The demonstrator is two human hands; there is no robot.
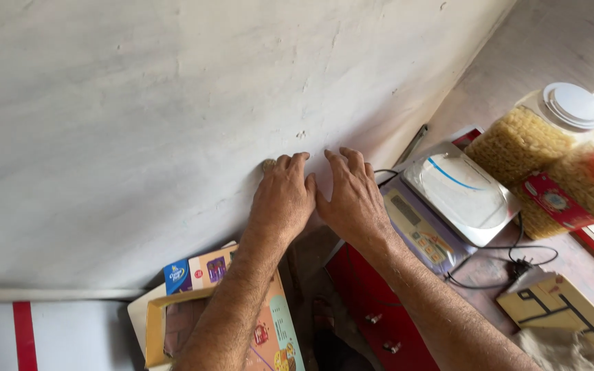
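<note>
Both forearms extended forward, bare. Left hand [282, 199] laid palm-down, fingers curled at tips. Right hand [352, 198] placed just beside it, palm-down, fingers spread; thumbs nearly touching. Nothing gripped.

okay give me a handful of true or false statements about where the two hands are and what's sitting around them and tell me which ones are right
1. Both hands, the left hand and the right hand, lie palm-down against the pale wall. True.
2. The right hand grips the digital weighing scale. False: the scale sits just to its right, untouched.
3. The clear jar of noodles has a white lid. True.
4. The scale's pan holds a heap of noodles. False: the pan is bare, showing only a blue curved line.
5. A small round thing shows at the left hand's fingertips. True; what it is cannot be told.
6. The hands are far apart. False: they lie side by side, nearly touching.
</note>
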